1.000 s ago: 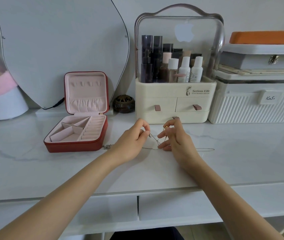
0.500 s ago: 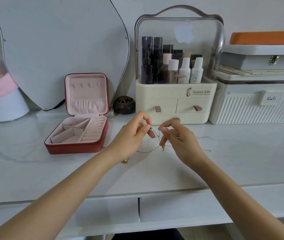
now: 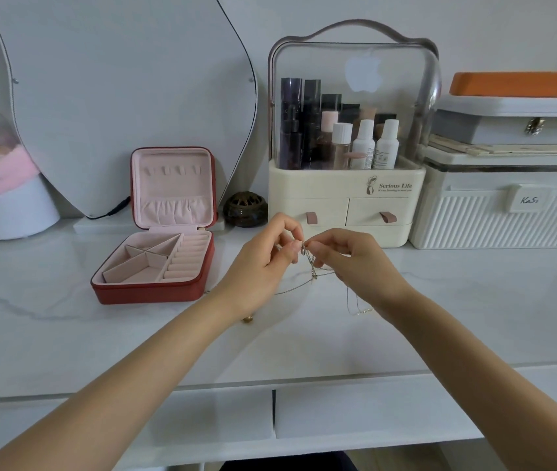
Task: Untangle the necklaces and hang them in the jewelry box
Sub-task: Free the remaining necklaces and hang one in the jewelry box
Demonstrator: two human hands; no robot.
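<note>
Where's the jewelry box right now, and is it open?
In the head view the jewelry box sits open on the white tabletop, left of the left hand, in front of the mirror.

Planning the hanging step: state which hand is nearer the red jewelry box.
Left. The left hand is just right of the jewelry box; the right hand is farther right.

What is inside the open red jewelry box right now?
The jewelry box shows only bare pink lining: divided compartments, ring rolls, and in the lid a row of hooks with nothing on them above a gathered pocket. No necklace is in view there. What the pocket holds cannot be seen.
</note>
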